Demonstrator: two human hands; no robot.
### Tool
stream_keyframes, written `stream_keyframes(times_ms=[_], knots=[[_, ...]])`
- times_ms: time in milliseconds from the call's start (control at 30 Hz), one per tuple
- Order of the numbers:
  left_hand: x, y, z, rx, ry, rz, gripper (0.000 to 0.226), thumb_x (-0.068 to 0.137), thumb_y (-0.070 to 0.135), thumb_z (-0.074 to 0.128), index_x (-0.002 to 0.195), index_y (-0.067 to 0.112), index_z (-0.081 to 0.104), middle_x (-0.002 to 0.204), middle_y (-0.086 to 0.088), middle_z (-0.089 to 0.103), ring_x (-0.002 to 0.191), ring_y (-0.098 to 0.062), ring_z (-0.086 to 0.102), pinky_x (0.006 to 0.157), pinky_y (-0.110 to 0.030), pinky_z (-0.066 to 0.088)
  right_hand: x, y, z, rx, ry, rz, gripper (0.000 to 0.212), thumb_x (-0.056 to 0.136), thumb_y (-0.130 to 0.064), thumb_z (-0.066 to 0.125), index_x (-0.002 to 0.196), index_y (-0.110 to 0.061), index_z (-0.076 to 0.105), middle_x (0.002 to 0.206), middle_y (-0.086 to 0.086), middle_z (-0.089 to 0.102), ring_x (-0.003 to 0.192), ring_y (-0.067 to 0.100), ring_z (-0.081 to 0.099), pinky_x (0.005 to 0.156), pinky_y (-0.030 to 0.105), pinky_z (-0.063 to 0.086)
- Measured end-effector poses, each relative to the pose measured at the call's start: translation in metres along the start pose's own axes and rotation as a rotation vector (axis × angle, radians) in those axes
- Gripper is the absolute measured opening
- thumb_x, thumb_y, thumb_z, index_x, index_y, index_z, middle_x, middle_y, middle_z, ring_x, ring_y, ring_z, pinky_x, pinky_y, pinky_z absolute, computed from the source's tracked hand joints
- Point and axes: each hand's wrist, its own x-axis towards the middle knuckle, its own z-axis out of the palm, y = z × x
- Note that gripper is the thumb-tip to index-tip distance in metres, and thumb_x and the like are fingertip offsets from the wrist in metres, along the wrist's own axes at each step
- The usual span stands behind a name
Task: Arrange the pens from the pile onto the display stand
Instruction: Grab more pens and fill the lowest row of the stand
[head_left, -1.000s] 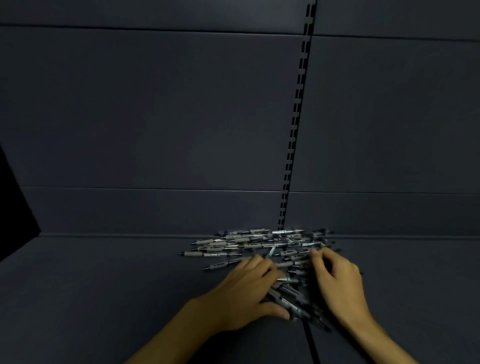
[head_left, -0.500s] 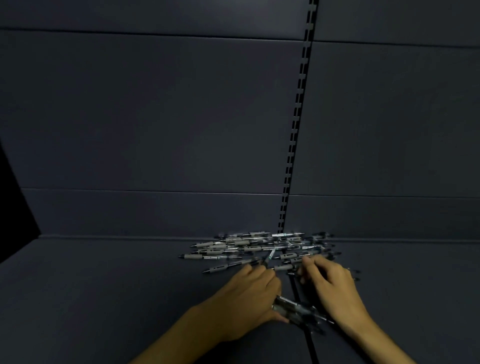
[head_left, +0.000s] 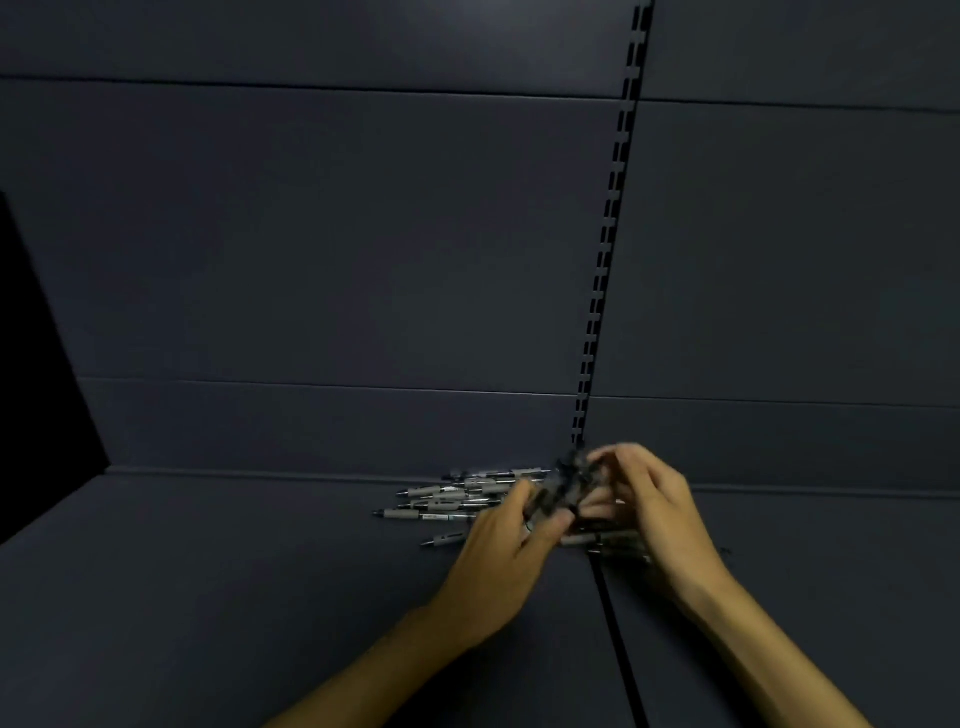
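The pile of pens (head_left: 457, 499) lay on the dark shelf (head_left: 208, 597), against the foot of the back panel (head_left: 311, 260) and just left of the slotted upright (head_left: 605, 270). The pens in it lay flat, long axes running left to right along the panel, tips toward the left; roughly eight could be made out, the rest hidden under the hands.

The left hand (head_left: 498, 561) sat at the pile's right end, fingers curled round a blurred bundle of pens (head_left: 563, 491) lifted off the shelf. How many it held could not be told.

The right hand (head_left: 649, 512), just right of the upright's foot, had its fingers bent in on the same bundle's far end. Both hands were about equally near it.

No display stand was in view.
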Motion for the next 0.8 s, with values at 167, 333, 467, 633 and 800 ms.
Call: stream_keyframes(times_ms=[167, 333, 467, 633, 800], knots=[[0.011, 0.004, 0.006, -0.317, 0.217, -0.164, 0.014, 0.091, 0.027, 0.073, 0.105, 0.027, 0.069, 0.088, 0.009, 0.074, 0.078, -0.005, 0.070, 0.066, -0.022, 0.055, 0.008, -0.027, 0.033, -0.214, -0.094, -0.292, 0.029, 0.106, -0.039, 0.037, 0.129, -0.031, 0.052, 0.105, -0.007, 0.071, 0.100, 0.012, 0.069, 0.084, 0.031, 0.055], [0.022, 0.006, 0.009, -0.358, 0.359, -0.213, 0.010, 0.092, 0.009, 0.067, 0.082, 0.008, 0.068, 0.064, -0.003, 0.068, 0.055, -0.015, 0.064, 0.049, -0.024, 0.049, 0.009, -0.033, 0.055, -0.487, -0.212, -0.471, 0.031, 0.107, -0.033, 0.037, 0.135, -0.027, 0.049, 0.113, -0.007, 0.065, 0.106, 0.008, 0.064, 0.091, 0.034, 0.052], [0.020, 0.000, 0.008, -0.324, 0.338, -0.225, 0.017, 0.095, 0.005, 0.062, 0.081, 0.013, 0.068, 0.071, 0.009, 0.071, 0.069, -0.003, 0.067, 0.062, -0.016, 0.050, 0.009, -0.017, 0.061, -0.641, -0.235, -0.528, 0.033, 0.108, -0.030, 0.036, 0.138, -0.026, 0.049, 0.127, -0.011, 0.059, 0.115, 0.000, 0.055, 0.097, 0.022, 0.046], [0.023, -0.015, 0.010, -0.251, 0.285, -0.255, 0.021, 0.097, 0.008, 0.060, 0.080, 0.012, 0.070, 0.074, 0.002, 0.070, 0.073, -0.013, 0.067, 0.066, -0.021, 0.053, 0.005, -0.003, 0.063, -0.586, -0.199, -0.578, 0.033, 0.109, -0.022, 0.034, 0.138, -0.023, 0.050, 0.124, -0.012, 0.058, 0.114, -0.002, 0.056, 0.094, 0.011, 0.041], [0.020, -0.006, 0.008, -0.277, 0.218, -0.270, 0.030, 0.100, 0.010, 0.056, 0.073, 0.019, 0.066, 0.063, 0.013, 0.069, 0.061, 0.001, 0.064, 0.059, -0.013, 0.048, 0.003, 0.006, 0.060, -0.584, -0.153, -0.511, 0.041, 0.107, -0.037, 0.030, 0.148, -0.037, 0.033, 0.122, -0.023, 0.051, 0.104, -0.008, 0.055, 0.082, 0.005, 0.040]])
